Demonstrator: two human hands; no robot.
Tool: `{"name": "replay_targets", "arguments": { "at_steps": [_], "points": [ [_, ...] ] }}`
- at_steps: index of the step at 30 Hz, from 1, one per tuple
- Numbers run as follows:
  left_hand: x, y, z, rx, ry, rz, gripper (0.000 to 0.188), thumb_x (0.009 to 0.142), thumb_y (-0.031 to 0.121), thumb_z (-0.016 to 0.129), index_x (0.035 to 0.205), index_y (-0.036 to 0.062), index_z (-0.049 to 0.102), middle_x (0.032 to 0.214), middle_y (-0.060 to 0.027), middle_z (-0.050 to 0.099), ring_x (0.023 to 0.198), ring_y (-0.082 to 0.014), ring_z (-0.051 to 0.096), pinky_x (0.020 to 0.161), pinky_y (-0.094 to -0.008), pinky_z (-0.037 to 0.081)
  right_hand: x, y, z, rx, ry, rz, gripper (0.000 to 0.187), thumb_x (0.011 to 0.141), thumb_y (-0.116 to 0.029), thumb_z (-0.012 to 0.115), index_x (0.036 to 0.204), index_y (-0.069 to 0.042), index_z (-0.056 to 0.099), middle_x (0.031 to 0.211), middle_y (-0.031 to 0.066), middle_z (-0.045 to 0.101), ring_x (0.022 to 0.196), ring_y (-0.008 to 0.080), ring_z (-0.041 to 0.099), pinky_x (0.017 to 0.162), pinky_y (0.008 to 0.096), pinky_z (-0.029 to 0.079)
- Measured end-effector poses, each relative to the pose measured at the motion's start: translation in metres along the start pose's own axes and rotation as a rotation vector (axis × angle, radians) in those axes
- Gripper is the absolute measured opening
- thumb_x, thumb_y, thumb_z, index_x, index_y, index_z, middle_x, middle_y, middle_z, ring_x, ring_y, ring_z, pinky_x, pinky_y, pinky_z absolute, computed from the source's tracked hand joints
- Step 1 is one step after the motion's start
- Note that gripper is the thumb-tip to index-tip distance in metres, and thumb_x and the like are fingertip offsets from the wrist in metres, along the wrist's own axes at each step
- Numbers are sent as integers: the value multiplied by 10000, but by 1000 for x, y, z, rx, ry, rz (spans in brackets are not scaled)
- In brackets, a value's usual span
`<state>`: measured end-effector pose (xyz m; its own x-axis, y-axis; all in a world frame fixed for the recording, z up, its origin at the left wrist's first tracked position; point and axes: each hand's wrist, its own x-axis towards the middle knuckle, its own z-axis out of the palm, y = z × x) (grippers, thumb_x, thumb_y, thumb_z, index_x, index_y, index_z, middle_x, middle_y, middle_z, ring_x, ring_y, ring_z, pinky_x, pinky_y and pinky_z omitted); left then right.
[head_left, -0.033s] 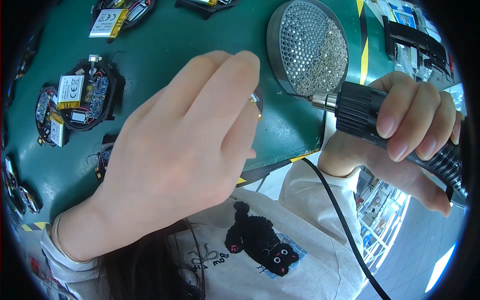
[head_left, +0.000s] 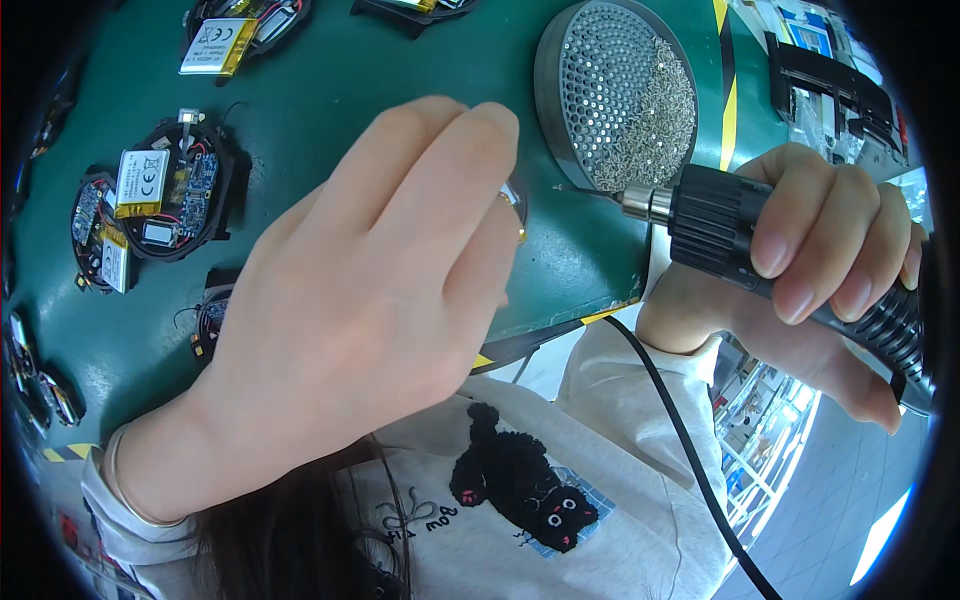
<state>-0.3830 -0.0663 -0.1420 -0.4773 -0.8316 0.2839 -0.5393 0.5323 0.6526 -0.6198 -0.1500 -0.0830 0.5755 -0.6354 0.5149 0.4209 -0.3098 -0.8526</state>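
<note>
My left hand [head_left: 370, 270] is closed, its fingers curled over a partly hidden round electronic assembly [head_left: 518, 205]. Only a dark curved edge and a bit of yellow show past the fingers. In my right hand [head_left: 820, 240] is a black electric screwdriver [head_left: 715, 225], gripped round the body and pointing left. Its thin bit [head_left: 590, 192] lies just off the near rim of a round grey screw tray [head_left: 560, 150]. A tiny speck at the bit's tip may be a screw. Small silvery screws [head_left: 655, 125] heap on the right side of the perforated tray.
Several round circuit-board assemblies [head_left: 185, 225] with silver batteries lie on the green mat [head_left: 330, 90] at the left and far side. A black cable [head_left: 670, 400] hangs over my right sleeve. Yellow-black tape [head_left: 729, 100] runs right of the tray, near a black tool [head_left: 835, 85].
The screwdriver bit has come slightly away from the tray's rim, and more of it shows. My left hand has hardly moved.
</note>
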Motion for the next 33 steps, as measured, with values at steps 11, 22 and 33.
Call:
{"name": "replay_targets", "arguments": {
  "at_steps": [11, 22, 33],
  "points": [
    [1, 2, 7, -45, 25, 6, 449, 587, 45, 747, 980, -26, 540, 1202, -190, 510, 1049, -399, 512, 849, -453, 447, -10, 22, 14, 42, 102, -162, 733, 745, -661, 648, 1026, -2, 493, 774, 55, 561, 573, 150, 607, 480, 288, 532],
    [-8, 5, 19, 29, -32, 124, 483, 621, 33, 736, 1039, -156, 585, 1128, -208, 562, 1026, -382, 579, 821, -407, 522, -13, 37, 21, 36, 51, -270, 747, 803, -620, 618, 1105, 37, 431, 823, 88, 530, 562, 158, 591, 437, 265, 533],
    [-6, 7, 28, 142, -23, 180, 419, 687, 57, 702, 1026, -165, 596, 1109, -220, 573, 1021, -381, 578, 823, -404, 527, -23, 19, 18, -24, 43, -174, 656, 778, -529, 698, 1039, 14, 439, 793, 82, 538, 511, 155, 572, 424, 261, 523]
  ]
}}
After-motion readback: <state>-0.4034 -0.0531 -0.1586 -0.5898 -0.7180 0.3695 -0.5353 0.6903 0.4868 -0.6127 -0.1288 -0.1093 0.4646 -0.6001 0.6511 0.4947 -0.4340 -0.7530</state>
